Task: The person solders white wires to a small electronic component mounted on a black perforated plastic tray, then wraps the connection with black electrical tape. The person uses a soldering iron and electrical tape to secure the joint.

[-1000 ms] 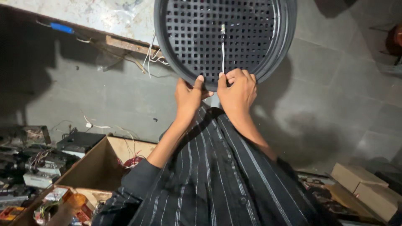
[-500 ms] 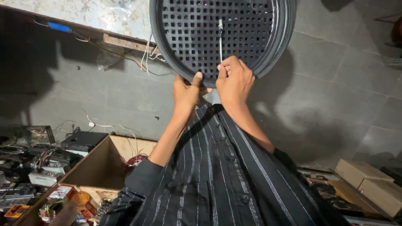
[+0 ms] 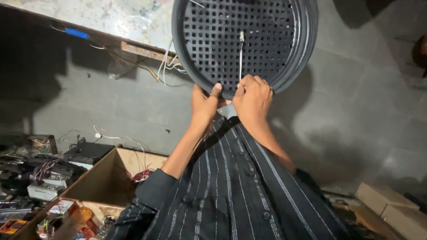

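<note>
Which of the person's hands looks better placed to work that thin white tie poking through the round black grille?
Probably the right hand: its fingertips pinch the lower end of the thin white tie. The left hand grips the round black perforated grille at its rim, steadying it.

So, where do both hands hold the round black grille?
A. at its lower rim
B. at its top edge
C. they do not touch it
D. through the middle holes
A: the left hand and the right hand both grip the lower rim of the round black grille.
</note>
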